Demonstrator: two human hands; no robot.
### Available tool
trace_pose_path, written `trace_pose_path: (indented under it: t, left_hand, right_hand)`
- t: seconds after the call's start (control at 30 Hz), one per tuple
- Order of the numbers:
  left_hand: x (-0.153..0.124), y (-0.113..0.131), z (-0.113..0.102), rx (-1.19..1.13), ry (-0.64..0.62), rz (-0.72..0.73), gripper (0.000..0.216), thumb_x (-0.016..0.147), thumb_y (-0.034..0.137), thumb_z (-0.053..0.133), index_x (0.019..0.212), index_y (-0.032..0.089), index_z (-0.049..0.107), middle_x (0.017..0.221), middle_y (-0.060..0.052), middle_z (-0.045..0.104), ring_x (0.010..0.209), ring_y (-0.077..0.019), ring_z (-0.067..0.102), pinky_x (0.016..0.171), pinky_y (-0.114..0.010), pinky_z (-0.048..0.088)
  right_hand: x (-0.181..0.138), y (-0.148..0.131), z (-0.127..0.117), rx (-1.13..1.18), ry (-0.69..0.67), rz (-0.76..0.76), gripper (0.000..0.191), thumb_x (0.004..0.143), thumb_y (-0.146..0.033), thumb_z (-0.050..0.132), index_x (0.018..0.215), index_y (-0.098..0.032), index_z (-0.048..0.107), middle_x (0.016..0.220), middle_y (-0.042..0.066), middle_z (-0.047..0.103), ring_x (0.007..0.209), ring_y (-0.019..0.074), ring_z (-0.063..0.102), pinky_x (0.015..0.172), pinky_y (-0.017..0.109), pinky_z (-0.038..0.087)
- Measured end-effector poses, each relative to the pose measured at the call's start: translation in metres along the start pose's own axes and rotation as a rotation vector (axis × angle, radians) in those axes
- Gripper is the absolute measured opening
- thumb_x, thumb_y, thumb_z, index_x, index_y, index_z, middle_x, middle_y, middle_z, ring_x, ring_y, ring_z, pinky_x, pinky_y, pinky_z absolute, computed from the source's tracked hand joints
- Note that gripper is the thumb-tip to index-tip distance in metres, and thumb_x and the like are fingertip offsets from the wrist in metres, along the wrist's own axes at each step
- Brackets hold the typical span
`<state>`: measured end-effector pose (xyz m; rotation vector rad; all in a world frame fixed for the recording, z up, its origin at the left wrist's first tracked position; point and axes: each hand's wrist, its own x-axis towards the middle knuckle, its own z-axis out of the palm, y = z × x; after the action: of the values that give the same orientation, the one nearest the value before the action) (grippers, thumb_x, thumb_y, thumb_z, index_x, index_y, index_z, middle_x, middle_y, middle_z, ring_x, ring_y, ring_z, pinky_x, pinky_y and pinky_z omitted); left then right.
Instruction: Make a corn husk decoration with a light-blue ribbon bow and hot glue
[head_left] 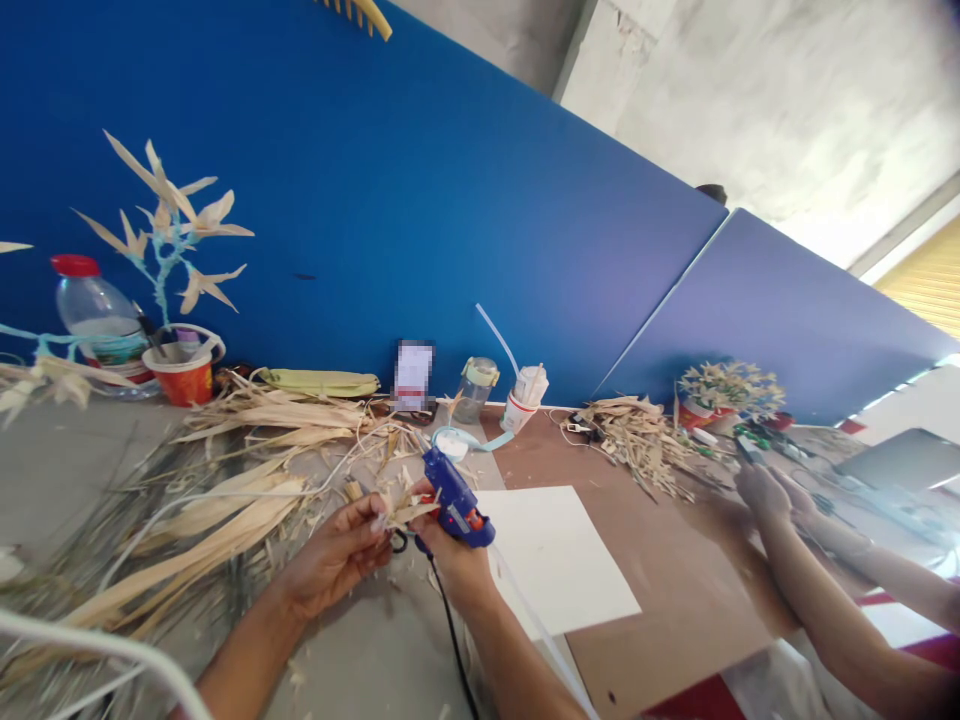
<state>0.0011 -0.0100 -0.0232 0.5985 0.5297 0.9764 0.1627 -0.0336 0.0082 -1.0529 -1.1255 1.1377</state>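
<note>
My right hand (pixel 459 560) is wrapped round a blue glue gun (pixel 456 500), whose black cord hangs down over the table. Between the fingertips of my left hand (pixel 341 555) is a small piece of dry corn husk (pixel 401 512), pinched close beside the gun. Part of the gun's nozzle is hidden behind the husk and my fingers. Just right of the gun lies a sheet of white paper (pixel 566 560). Long strips of dry husk (pixel 232 530) spread over the table to the left of my left hand.
A red cup (pixel 186 380) holds a husk-flower stem beside a plastic bottle (pixel 101 320). Along the blue partition (pixel 337 200) stand a phone (pixel 415 375), a glass jar (pixel 477 390) and a paper cup (pixel 519 410). Another person's hands (pixel 765 495) are at the right. White cables cross the left side.
</note>
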Motion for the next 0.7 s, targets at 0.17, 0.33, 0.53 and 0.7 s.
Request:
trace_pose_path:
  t: [0.17, 0.33, 0.53, 0.7]
  left_hand:
    - [-0.001, 0.011, -0.003, -0.021, 0.071, 0.043, 0.027, 0.060, 0.013, 0.084, 0.078, 0.016, 0.064, 0.062, 0.001, 0.058, 0.053, -0.0096, 0.055, 0.054, -0.022, 0.047]
    - [-0.003, 0.019, -0.004, -0.022, 0.077, 0.062, 0.029, 0.056, 0.011, 0.084, 0.075, 0.016, 0.063, 0.056, 0.003, 0.054, 0.049, -0.0093, 0.052, 0.052, -0.023, 0.047]
    - [-0.005, 0.019, -0.003, -0.023, 0.028, 0.041, 0.032, 0.053, 0.017, 0.087, 0.075, 0.017, 0.064, 0.055, 0.003, 0.053, 0.047, -0.0086, 0.048, 0.049, -0.022, 0.042]
    - [-0.005, 0.020, 0.000, -0.025, -0.003, 0.049, 0.028, 0.055, 0.018, 0.087, 0.070, 0.016, 0.063, 0.052, 0.003, 0.051, 0.047, -0.0076, 0.046, 0.048, -0.020, 0.039]
  right_hand:
    - [0.005, -0.004, -0.028, 0.093, -0.126, 0.017, 0.036, 0.068, -0.042, 0.075, 0.094, -0.019, 0.067, 0.069, 0.000, 0.059, 0.057, 0.0121, 0.049, 0.056, 0.027, 0.041]
    - [0.007, -0.017, -0.048, 0.115, -0.270, 0.032, 0.032, 0.066, -0.042, 0.078, 0.088, -0.020, 0.067, 0.079, 0.003, 0.061, 0.060, 0.0114, 0.048, 0.055, 0.026, 0.038]
    - [0.005, -0.019, -0.049, 0.021, -0.314, 0.106, 0.033, 0.066, -0.039, 0.079, 0.090, -0.019, 0.067, 0.087, 0.004, 0.064, 0.063, 0.0111, 0.049, 0.057, 0.025, 0.039]
    - [0.003, -0.025, -0.054, -0.082, -0.409, 0.126, 0.032, 0.070, -0.040, 0.076, 0.091, -0.018, 0.066, 0.090, 0.004, 0.066, 0.065, 0.0115, 0.050, 0.057, 0.025, 0.041]
